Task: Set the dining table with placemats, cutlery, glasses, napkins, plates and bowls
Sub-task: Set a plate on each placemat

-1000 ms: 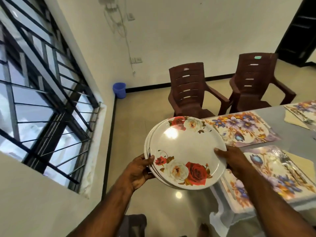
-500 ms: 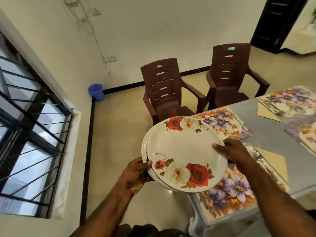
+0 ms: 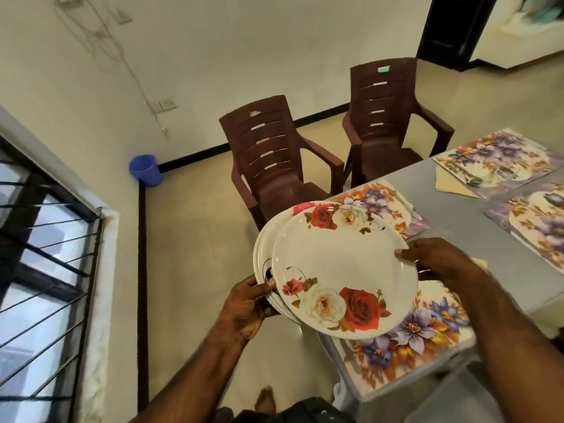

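Note:
A stack of white plates with red and white roses is held in the air at the near left corner of the grey table (image 3: 476, 227). The top plate (image 3: 338, 267) is slid to the right, off the plates below (image 3: 263, 254). My left hand (image 3: 247, 303) grips the lower plates at their left rim. My right hand (image 3: 439, 261) pinches the top plate's right rim. Beneath lies a floral placemat (image 3: 427, 340). Other floral placemats (image 3: 384, 206) (image 3: 500, 157) (image 3: 537, 227) lie on the table, with a beige napkin (image 3: 451, 184) between two of them.
Two brown plastic chairs (image 3: 274, 166) (image 3: 387, 117) stand at the table's far side. A blue bucket (image 3: 146, 170) sits on the floor by the wall. A barred window (image 3: 39, 270) runs along the left. A dark doorway (image 3: 448, 29) is at the back right.
The view has turned right and closer to the table. My right hand has drawn the top plate to the right, off the stack that my left hand holds.

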The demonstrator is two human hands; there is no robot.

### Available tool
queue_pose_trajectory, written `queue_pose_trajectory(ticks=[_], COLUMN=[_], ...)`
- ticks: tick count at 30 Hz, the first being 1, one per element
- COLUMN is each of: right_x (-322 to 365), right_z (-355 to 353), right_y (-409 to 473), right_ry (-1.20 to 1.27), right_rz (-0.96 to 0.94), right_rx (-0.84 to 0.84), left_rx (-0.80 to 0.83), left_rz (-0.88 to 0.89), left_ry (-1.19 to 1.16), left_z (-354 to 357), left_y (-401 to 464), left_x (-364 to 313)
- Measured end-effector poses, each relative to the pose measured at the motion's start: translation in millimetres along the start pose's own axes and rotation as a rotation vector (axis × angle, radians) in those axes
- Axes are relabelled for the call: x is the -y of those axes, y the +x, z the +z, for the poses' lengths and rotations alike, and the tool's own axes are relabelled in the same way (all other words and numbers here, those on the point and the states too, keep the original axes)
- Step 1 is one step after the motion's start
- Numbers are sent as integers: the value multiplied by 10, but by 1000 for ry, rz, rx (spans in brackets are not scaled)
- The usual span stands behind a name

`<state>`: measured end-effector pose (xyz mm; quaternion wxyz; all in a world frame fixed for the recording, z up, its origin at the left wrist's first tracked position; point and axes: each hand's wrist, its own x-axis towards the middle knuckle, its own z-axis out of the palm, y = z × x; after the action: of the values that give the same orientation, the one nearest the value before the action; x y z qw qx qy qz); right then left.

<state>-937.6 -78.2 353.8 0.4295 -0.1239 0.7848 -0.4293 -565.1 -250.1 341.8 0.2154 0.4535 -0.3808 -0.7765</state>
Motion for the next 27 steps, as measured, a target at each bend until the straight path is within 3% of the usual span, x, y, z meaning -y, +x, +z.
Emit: queue_pose_trajectory(ticks=[5, 9, 20, 27], right_x=[100, -102, -1477, -2107], right_z=[-247, -477, -375, -38], right_y=[-30, -190, -855, -983], right_ry=[0, 111, 639, 638], right_rz=[15, 29, 271, 381], right_rx=[10, -125, -474, -570], left_rx=[-23, -19, -47, -76], left_rz=[33, 77, -12, -9], left_ry=[-18, -22, -39, 11], left_z=[248, 484, 923, 1001], left_y=[232, 480, 1272, 1422], left_x=[-238, -418, -566, -631])
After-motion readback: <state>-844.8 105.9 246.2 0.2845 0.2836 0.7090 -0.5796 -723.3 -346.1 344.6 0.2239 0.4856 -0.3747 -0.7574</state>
